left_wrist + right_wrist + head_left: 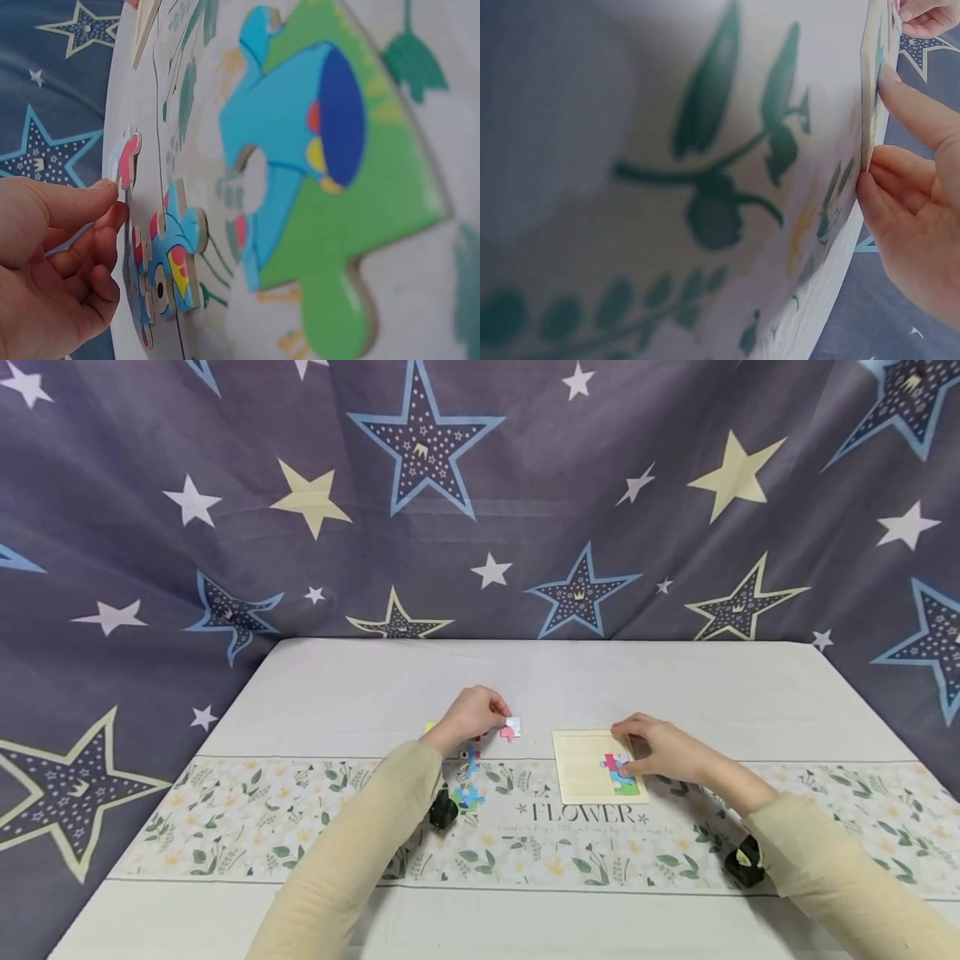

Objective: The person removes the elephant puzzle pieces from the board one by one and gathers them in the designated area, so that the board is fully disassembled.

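Observation:
Between thumb and fingertips, my left hand (pixel 474 712) pinches a pink and pale-blue jigsaw piece (pixel 512 729) near the middle of the table. In the left wrist view this piece (pixel 129 161) shows at the fingertips. To its right lies a shallow wooden puzzle tray (pixel 577 768). Joined pieces in red, blue and green (pixel 626 785) fill part of the tray's right side. My right hand (pixel 663 750) holds the tray's right edge, thumb over the top near those pieces and fingers against the outside, as the right wrist view shows.
Under and beside the left forearm lie several loose jigsaw pieces, among them a blue and green one (pixel 468 798) and a blue one with an eye (pixel 469 760). A white cloth with a floral band (pixel 555 860) covers the table. A starry curtain (pixel 480 577) hangs behind.

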### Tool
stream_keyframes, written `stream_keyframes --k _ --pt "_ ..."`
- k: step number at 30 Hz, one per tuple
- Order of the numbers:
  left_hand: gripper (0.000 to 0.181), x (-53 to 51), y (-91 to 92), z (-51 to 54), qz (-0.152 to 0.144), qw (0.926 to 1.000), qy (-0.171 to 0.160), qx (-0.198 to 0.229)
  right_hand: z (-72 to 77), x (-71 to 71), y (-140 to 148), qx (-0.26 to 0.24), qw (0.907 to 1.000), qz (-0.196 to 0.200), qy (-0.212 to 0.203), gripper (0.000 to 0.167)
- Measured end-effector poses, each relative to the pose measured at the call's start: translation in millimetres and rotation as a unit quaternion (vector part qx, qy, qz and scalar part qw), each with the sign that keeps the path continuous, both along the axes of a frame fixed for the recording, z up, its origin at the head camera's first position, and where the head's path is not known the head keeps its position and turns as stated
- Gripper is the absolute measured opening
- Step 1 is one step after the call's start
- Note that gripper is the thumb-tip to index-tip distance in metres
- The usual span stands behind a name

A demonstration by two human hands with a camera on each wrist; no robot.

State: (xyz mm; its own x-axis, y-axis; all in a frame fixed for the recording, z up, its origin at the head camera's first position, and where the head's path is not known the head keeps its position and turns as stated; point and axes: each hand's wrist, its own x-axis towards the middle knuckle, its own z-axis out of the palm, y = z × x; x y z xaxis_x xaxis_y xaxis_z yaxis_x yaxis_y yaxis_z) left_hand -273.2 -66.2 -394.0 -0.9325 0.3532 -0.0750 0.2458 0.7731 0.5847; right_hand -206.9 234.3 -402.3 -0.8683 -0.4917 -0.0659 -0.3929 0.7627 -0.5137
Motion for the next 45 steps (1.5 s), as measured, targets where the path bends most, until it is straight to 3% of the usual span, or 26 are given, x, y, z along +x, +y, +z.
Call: stream_keyframes --k 12,18,36,45 --pt "0.006 -0.5 2.8 -0.7 0.01 0.9999 -0.013 -0.003 -1.5 -0.1 0 -0.001 1.0 0.006 0.005 0.059" --pt "0.004 -0.1 4.5 1.0 0.016 0.9996 0.013 -0.021 -0.5 -1.3 -1 -0.005 1.0 0.004 0.003 0.06" --pt "0.005 2.3 6.8 -2.2 0.014 0.9984 0.035 -0.043 -0.9 -2.4 0 0.006 1.0 0.005 0.0 0.06" --pt "0.01 11.4 14.1 2.2 0.0 0.9941 0.074 -0.08 1.5 -0.3 0 0.006 0.9999 0.01 0.004 0.059"
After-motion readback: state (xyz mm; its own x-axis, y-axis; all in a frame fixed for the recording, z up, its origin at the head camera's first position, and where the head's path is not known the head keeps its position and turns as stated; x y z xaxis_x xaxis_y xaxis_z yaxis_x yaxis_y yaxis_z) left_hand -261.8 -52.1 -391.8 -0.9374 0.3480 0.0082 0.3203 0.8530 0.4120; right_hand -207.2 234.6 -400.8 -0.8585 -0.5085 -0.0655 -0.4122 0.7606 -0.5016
